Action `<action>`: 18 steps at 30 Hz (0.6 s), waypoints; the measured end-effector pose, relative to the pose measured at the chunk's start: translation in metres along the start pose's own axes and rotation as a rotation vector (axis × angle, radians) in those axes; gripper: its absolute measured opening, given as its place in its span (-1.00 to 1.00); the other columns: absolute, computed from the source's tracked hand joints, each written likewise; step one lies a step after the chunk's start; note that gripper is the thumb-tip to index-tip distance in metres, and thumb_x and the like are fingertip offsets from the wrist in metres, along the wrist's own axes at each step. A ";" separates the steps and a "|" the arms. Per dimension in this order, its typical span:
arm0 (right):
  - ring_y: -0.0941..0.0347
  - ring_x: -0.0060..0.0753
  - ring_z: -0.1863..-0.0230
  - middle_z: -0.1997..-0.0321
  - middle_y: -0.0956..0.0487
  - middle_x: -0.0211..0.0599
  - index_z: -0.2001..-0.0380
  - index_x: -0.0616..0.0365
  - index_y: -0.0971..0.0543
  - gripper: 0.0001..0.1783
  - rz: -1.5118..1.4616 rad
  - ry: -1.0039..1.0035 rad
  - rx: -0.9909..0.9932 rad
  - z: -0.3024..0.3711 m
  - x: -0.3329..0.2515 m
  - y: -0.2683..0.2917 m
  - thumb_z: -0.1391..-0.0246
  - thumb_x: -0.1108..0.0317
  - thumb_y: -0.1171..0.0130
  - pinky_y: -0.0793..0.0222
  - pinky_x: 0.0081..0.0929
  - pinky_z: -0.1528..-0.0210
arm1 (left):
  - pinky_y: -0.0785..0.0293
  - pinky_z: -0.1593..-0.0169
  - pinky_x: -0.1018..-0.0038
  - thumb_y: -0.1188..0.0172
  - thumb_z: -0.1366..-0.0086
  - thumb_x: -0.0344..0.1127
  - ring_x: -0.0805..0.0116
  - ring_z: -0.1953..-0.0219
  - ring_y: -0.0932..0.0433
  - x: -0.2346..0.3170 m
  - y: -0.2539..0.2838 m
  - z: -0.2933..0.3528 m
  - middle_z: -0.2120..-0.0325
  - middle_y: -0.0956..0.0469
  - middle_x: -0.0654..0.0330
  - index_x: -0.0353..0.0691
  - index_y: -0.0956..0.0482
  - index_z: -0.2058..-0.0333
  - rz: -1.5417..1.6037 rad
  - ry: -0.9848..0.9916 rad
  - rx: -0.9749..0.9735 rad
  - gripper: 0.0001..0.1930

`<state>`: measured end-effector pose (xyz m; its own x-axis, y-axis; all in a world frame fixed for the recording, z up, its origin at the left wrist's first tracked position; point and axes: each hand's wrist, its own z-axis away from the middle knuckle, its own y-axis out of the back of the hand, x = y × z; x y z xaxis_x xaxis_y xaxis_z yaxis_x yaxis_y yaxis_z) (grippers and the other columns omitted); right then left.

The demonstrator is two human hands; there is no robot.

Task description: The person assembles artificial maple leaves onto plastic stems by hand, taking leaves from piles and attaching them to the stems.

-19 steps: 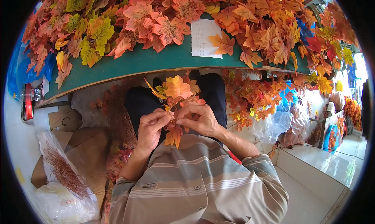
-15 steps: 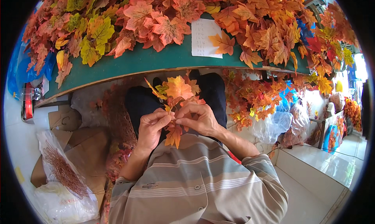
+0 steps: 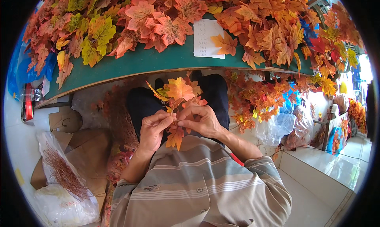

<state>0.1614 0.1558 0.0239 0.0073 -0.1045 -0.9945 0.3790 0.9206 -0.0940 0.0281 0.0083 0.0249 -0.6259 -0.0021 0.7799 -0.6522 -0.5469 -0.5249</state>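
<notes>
Over my lap, a spray of artificial maple leaves (image 3: 179,89) in orange and yellow is held between both hands. My left hand (image 3: 155,126) pinches it with thumb and forefinger. Close beside, fingertips almost meeting, my right hand (image 3: 201,121) is also closed in a pinch on the spray. The stem between the fingertips is too small to make out clearly. One orange leaf (image 3: 175,137) hangs below the hands, near my striped shirt.
A green table (image 3: 118,67) crosses in front, heaped with artificial maple leaves (image 3: 140,19) and bearing a handwritten paper sheet (image 3: 208,39). At the left lie flattened cardboard (image 3: 92,150) and a plastic bag (image 3: 65,205) with brown stems (image 3: 65,171). Leaf garlands (image 3: 253,98) and clear bags (image 3: 277,128) stand right.
Almost nothing differs. Both hands keep their pinch on the leaf spray, which has shifted only very slightly.
</notes>
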 end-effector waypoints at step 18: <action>-0.46 -0.66 0.55 0.42 -0.52 -0.36 0.42 0.29 -0.55 -0.94 -0.092 -0.063 -0.004 -0.002 0.002 0.000 -0.01 0.57 -0.24 -0.34 -0.72 0.53 | -0.50 0.18 0.60 -0.17 -0.20 -0.54 0.45 0.29 -0.54 -0.001 0.002 -0.003 0.33 -0.54 0.17 -0.38 -0.62 0.25 -0.042 -0.009 -0.016 -0.85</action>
<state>0.1597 0.1561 0.0215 0.0305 -0.2120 -0.9768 0.3772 0.9074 -0.1851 0.0268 0.0098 0.0221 -0.5938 0.0126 0.8045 -0.6848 -0.5328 -0.4971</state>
